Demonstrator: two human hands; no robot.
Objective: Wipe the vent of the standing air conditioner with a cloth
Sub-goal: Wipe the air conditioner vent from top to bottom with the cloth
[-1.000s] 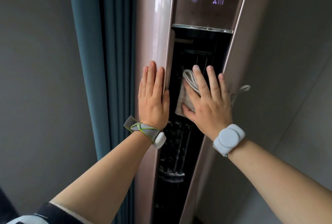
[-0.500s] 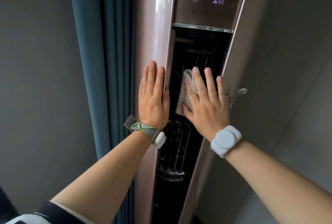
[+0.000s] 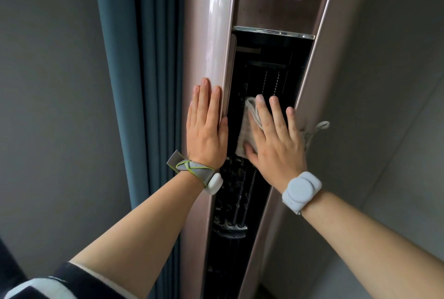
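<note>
Right hand has slid down and left across the vent over the last 1.0 s; fingertips now sit lower against the dark louvres, with more of the vent's upper slats showing above them. Cloth went down with the hand, flat under the palm, its folded top edge lower in the opening. The loose loop of cloth trailing on the right panel has dropped and straightened a little. White wrist device shifted left and down too.
</note>
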